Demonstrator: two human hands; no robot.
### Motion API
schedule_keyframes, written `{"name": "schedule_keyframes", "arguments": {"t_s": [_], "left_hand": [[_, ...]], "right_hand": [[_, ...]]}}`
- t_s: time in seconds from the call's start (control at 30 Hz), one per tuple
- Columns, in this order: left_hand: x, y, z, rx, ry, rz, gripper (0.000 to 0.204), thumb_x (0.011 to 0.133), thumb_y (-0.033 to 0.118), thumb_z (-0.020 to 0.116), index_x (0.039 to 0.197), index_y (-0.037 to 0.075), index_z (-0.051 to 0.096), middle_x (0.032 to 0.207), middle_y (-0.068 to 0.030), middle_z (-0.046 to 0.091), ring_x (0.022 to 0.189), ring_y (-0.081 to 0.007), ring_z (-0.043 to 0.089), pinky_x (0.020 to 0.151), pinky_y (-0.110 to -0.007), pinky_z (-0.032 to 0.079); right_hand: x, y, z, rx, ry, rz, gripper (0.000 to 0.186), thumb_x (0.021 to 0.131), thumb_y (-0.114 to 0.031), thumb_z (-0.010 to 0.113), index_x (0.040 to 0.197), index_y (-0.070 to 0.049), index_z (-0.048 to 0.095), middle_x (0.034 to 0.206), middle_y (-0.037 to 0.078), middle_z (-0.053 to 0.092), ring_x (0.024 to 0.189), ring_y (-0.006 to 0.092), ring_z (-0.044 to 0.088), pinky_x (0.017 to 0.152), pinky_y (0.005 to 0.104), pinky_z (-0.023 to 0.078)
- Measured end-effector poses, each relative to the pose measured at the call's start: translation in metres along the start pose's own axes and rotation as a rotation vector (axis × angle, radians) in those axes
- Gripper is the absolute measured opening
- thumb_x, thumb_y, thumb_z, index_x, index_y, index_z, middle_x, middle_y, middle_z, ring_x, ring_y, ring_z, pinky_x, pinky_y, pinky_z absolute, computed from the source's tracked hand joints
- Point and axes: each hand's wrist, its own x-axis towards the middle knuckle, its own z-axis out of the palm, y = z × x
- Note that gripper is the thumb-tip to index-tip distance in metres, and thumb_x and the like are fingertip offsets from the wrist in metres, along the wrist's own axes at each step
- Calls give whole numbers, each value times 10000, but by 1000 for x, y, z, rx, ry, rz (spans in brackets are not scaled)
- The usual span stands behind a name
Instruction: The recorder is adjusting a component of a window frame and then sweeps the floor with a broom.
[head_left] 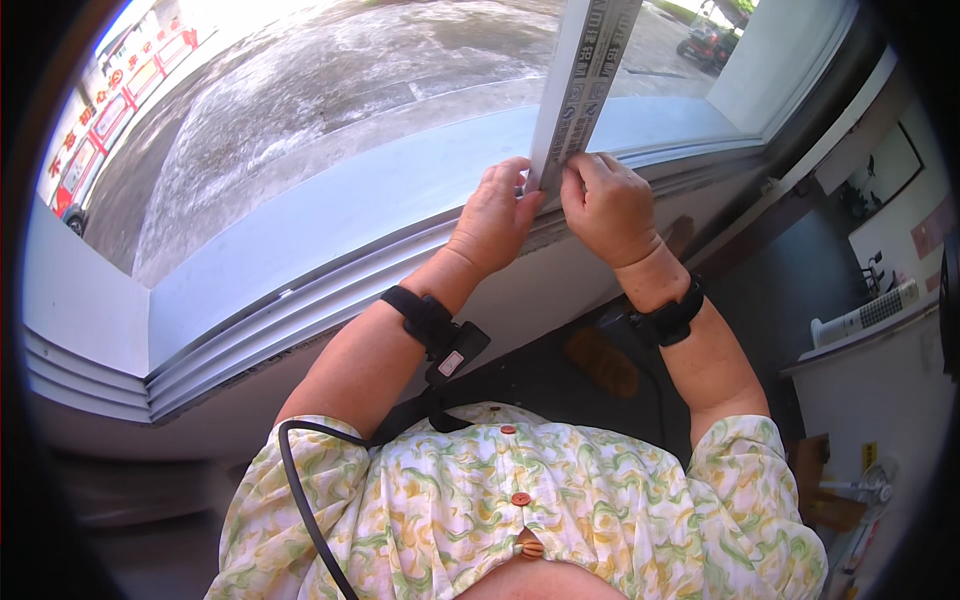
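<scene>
An upright white aluminium window profile or sash edge (pixel 566 97), covered in printed film, stands at the sliding tracks (pixel 290 298) of an open window. My left hand (pixel 492 213) is at the profile's lower left side, its fingers bent and closed against it. My right hand (pixel 605 205) grips the right side of the same piece, with fingers curled and thumb against it. The lowest end of the profile is partly hidden between my hands. Both wrists wear black straps with small devices.
A pale sill (pixel 250 250) runs beyond the tracks, with a paved yard (pixel 330 90) and a parked vehicle (pixel 705 45) outside. Indoors at right are a white shelf with a tower fan (pixel 865 315), a small white fan (pixel 872 485) and a wooden piece (pixel 812 460).
</scene>
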Motion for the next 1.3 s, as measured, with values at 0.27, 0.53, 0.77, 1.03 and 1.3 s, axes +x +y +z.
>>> {"name": "schedule_keyframes", "arguments": {"t_s": [0.27,0.53,0.77,1.03,1.3], "left_hand": [[-1,1,-1,0,9,-31,398,878,130,620,1231,39,460,1020,-112,510,721,-147,549,701,-288,490],[0,7,-3,-56,-35,-94,421,859,162,632,1213,26,449,1072,-193,538,945,-326,574,813,-377,485],[1,3,-2,13,-21,-63,395,876,143,620,1222,31,467,1016,-105,510,723,-140,547,684,-283,494],[-3,2,-5,-96,33,-99,447,843,81,662,1237,46,452,1040,-95,488,756,-128,540,686,-275,499],[-29,54,-19,-239,-270,29,194,936,143,562,1076,34,640,878,-21,589,776,-90,553,690,-226,469]], "right_hand": [[5,-2,-4,-25,-36,-47,62,759,-95,604,745,-57,557,725,95,595,671,289,615,581,381,508],[16,11,-21,17,82,-52,69,770,-101,627,760,-61,572,729,94,600,660,294,607,572,379,492],[-8,19,-29,44,-209,154,104,802,-140,652,836,-53,608,795,95,632,666,277,623,590,351,495],[-43,10,-22,590,-159,430,331,808,-151,702,1101,-33,602,873,86,625,653,153,611,621,261,519],[-86,7,-33,679,-90,478,545,757,-247,777,1206,-56,533,939,73,570,634,99,585,596,221,514]]}}
